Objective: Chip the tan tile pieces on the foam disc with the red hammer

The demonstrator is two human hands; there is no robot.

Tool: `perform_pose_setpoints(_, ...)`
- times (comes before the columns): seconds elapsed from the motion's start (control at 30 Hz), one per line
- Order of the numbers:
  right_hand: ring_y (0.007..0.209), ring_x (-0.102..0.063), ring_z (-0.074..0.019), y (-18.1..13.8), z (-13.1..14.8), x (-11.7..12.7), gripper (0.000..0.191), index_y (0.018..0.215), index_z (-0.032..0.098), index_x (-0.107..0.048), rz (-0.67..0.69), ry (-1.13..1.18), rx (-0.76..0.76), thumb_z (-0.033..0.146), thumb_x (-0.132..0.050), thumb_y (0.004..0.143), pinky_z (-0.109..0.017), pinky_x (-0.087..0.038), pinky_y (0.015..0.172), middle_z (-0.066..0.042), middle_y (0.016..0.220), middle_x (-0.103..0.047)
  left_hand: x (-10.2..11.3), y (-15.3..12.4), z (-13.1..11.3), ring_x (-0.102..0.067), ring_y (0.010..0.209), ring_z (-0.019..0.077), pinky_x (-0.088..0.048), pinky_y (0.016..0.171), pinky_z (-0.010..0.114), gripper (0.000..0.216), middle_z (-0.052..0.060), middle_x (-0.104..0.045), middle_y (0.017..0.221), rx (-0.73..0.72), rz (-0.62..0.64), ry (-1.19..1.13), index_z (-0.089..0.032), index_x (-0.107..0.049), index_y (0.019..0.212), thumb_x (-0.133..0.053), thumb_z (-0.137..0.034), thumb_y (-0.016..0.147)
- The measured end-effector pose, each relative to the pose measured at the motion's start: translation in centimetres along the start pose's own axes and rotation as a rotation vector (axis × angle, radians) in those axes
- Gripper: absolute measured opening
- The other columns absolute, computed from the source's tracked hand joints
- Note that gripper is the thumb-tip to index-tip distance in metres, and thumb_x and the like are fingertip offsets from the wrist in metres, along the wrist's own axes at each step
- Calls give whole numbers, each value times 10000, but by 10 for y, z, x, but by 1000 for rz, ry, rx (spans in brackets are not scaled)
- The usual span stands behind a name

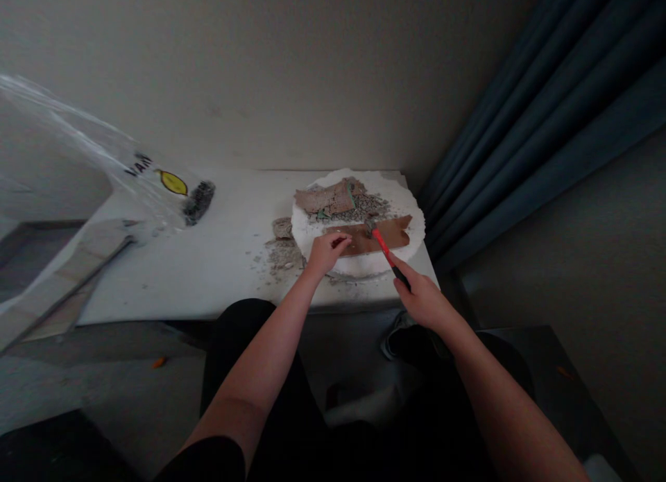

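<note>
In the head view, the person's right grip (422,298) is closed around the black end of a hammer (383,246), whose red shaft slants away from it, up and to the left. The hammer's metal head lies ahead of this grip, at the brown strip (394,234) — in contact with it or just above, which cannot be told.

The left grip (325,252) is at the strip's near left end, its fingers bent together; whether something small is pinched between them cannot be made out. The strip runs rightward from the left grip, passing ahead of the right one. Beneath it is a white slab (414,252) with an uneven edge, which reaches to both sides of the strip and beyond it.

Straight beyond the left grip, a broken brown piece (327,199) with green bits at its edge lies on the slab, with grey rubble (370,206) at its right. Left of the left grip, a rough lump (282,227) sits beside the slab, and loose crumbs (284,254) spread over the white counter (202,270). Much farther left is a clear plastic bag (112,149) with a yellow mark — dark bits show at its near end. A blue curtain (551,114) hangs beyond the right grip, to its right.
</note>
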State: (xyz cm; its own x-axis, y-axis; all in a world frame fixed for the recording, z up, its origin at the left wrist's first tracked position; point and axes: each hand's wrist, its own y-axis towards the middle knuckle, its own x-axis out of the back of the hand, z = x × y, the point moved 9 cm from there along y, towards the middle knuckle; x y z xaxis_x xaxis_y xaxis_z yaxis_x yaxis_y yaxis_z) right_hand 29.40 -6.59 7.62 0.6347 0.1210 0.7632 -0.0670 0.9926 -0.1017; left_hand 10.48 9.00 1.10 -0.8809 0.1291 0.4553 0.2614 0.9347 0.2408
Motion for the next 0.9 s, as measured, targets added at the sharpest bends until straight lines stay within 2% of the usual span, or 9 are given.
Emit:
perform_pose_setpoints(0.13, 970, -692, -299, 0, 1, 0, 651, 1587, 276, -314, 10, -10, -3, 228, -449, 953, -384, -499, 852, -108, 1159, -729, 0, -1, -1, -679, 784, 156, -517, 737, 288, 221, 42, -770, 908, 9, -1, 16, -198, -757, 954, -642, -366, 868)
perform_pose_setpoints(0.3, 1005, -683, -303, 0, 1, 1, 650, 1587, 291, -312, 7, -7, -6, 228, -448, 954, -381, -492, 860, -102, 1184, -720, 0, -1, -1, -686, 794, 160, -520, 732, 289, 222, 46, -772, 920, 2, -12, 21, -195, -757, 957, -635, -361, 874)
perform_pose_setpoints(0.57, 900, -699, -297, 1, -1, 0, 649, 1586, 291, -311, 11, -46, -19, 232, -453, 956, -388, -503, 814, -98, 1071, -746, -2, -2, -6, -684, 793, 150, -530, 753, 287, 174, 40, -764, 902, -10, -8, 59, -194, -745, 980, -656, -297, 872)
perform_pose_setpoints(0.73, 1106, -664, -301, -2, 5, 8, 603, 1555, 270, -387, -50, 50, 26, 245, -463, 957, -429, -501, 946, -98, 1245, -702, -4, -3, -8, -681, 768, 133, -539, 750, 274, 278, 23, -744, 882, -18, -32, 33, -190, -662, 1116, -688, -220, 842)
perform_pose_setpoints(0.9, 1217, -620, -265, -16, 30, 18, 592, 1559, 275, -374, -81, 171, 138, 267, -466, 974, -427, -463, 1045, -81, 1300, -677, -2, -4, -8, -684, 757, 133, -539, 727, 267, 370, 15, -726, 859, -15, -63, 34, -194, -567, 1166, -713, -217, 826)
